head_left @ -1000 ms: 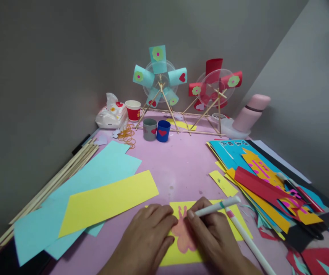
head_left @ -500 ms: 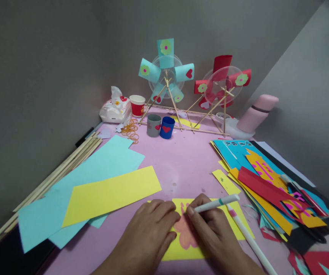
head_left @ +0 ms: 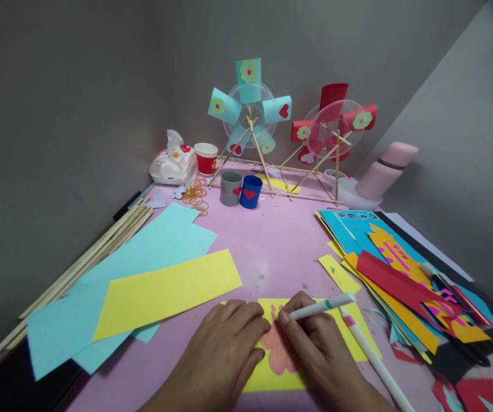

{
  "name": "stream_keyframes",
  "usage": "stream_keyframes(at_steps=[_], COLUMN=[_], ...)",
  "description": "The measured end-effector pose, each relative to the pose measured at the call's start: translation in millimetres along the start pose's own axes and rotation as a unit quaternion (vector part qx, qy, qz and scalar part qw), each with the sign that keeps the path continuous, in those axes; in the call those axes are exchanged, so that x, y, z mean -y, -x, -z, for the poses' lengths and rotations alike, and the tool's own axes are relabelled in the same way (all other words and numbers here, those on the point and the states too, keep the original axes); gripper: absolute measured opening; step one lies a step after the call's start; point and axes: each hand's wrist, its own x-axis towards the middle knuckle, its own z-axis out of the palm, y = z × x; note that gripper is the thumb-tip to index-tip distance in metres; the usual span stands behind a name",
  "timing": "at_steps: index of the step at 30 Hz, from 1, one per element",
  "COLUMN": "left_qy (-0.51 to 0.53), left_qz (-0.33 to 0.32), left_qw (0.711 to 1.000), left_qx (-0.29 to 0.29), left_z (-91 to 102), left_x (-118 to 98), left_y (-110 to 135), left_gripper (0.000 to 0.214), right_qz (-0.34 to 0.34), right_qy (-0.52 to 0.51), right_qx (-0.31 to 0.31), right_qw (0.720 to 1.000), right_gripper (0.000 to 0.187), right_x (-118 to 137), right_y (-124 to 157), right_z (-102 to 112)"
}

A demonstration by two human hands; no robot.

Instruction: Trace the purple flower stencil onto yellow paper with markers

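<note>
My left hand [head_left: 220,349] lies flat, fingers together, pressing a pink flower-shaped cutout [head_left: 275,348] onto a small yellow paper [head_left: 272,375] at the near edge of the pink table [head_left: 272,246]. My right hand [head_left: 319,349] grips a white pen [head_left: 321,306] with its tip at the upper edge of the cutout. A second white pen [head_left: 373,360] lies just right of that hand, partly on the yellow paper.
A long yellow strip [head_left: 169,292] lies on light blue sheets [head_left: 143,257] at left, beside wooden sticks [head_left: 78,269]. A stack of coloured paper scraps [head_left: 401,269] fills the right. At the back stand two paper wheels [head_left: 250,106], small cups [head_left: 241,189], a tissue pack [head_left: 171,163] and a pink bottle [head_left: 383,171].
The view rose slightly a second ago, then held. Both hands stay on the cutout; the pen tip has shifted only a little along its top edge.
</note>
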Motion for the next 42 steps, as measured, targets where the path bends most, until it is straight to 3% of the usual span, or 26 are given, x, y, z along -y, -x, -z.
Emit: stream_keyframes(at_steps=[22,29,32,42], left_qy=[-0.017,-0.029,-0.031,-0.08], left_qz=[-0.009,-0.03,-0.037,-0.041], left_qw=[1.0,0.999,0.998,0.996], left_qx=[-0.017,-0.019,-0.036,-0.006], left_z=[-4.7,-3.6,-4.9,-5.1], left_x=[3,8,10,6], left_y=[1,1,2,2], left_gripper=[0.026,0.026,0.027,0.032], right_qz=[0.013,-0.003,0.004,-0.009], right_qy=[-0.003,-0.06,-0.042,-0.049], right_qx=[-0.002,-0.082,-0.067,-0.034], right_qw=[1.0,0.995,0.997,0.998], right_gripper=[0.031,0.03,0.031,0.032], right_x=[2,0,-1,0], right_y=[-1,1,0,0], right_z=[-1,5,6,4])
